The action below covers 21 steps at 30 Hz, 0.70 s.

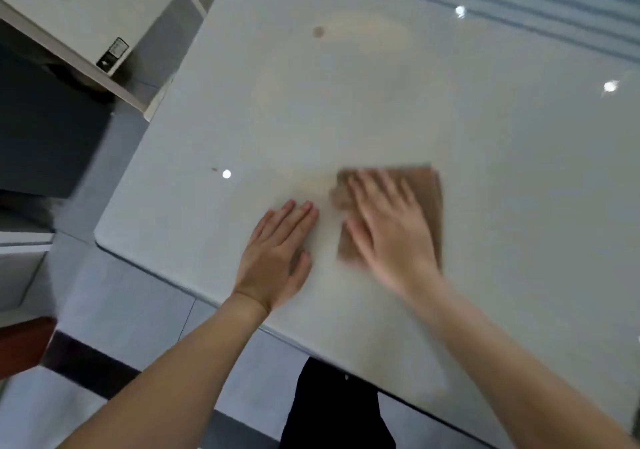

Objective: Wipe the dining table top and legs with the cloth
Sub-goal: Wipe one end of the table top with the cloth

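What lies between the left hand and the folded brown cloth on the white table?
Nothing: head view shows only bare white table top between the left hand and the brown cloth.

left grip (277, 252) palm-down, flat, right grip (388, 230) palm-down, flat, blurred

No legible txt or nos.

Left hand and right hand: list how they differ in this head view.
The left hand rests on the bare table top; the right hand presses the brown cloth. The left hand's fingers lie close together; the right hand's fingers spread apart. The left hand looks sharp; the right hand is blurred. Both lie palm down with straight fingers.
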{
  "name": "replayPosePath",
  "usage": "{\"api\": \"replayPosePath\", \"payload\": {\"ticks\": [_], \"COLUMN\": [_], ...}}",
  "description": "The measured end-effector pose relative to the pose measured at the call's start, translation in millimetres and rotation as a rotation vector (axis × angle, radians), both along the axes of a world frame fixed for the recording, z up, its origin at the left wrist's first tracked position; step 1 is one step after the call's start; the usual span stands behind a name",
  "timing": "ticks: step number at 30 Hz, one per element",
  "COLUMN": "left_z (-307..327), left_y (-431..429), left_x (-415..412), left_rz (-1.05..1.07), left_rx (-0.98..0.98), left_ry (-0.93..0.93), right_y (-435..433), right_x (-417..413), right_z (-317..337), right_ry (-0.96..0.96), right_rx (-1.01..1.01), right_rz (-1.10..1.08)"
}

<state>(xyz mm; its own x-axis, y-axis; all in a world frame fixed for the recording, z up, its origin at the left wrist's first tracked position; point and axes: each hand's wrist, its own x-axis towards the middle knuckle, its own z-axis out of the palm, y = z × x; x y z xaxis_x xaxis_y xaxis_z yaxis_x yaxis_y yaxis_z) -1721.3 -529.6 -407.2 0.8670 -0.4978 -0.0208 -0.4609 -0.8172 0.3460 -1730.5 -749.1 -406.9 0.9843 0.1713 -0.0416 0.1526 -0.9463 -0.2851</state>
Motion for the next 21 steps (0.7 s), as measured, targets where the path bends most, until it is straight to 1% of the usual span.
{"api": "replayPosePath", "payload": {"ticks": [2, 4, 6, 7, 9, 11, 13, 15, 19, 21], "left_z": [2, 3, 4, 4, 5, 5, 4, 3, 2, 1], "left_y": [0, 0, 0, -1, -2, -2, -1, -1, -1, 1], "left_x": [-1, -2, -2, -2, -2, -2, -3, -4, -4, -2], "left_rz": [0.001, 0.001, 0.006, 0.009, 0.014, 0.017, 0.014, 0.013, 0.013, 0.004], "left_rx": [0.011, 0.012, 0.007, 0.005, 0.002, 0.001, 0.000, -0.007, -0.039, -0.051], "left_ry": [0.010, 0.017, 0.019, 0.020, 0.027, 0.033, 0.042, 0.056, 0.058, 0.045], "right_y": [13, 1, -27, -43, -69, -85, -92, -95, -74, -30], "right_x": [-88, -146, -159, -154, -127, -85, -29, 40, 178, 219], "right_z": [4, 9, 11, 11, 11, 10, 5, 0, 3, 3], "right_ry": [0.058, 0.087, 0.088, 0.094, 0.088, 0.074, 0.030, 0.000, 0.039, 0.040], "right_rx": [-0.013, -0.026, -0.050, -0.059, -0.068, -0.064, -0.071, -0.089, -0.055, -0.014], "right_rz": [0.120, 0.217, 0.271, 0.259, 0.136, -0.074, -0.287, -0.433, -0.635, -0.634]}}
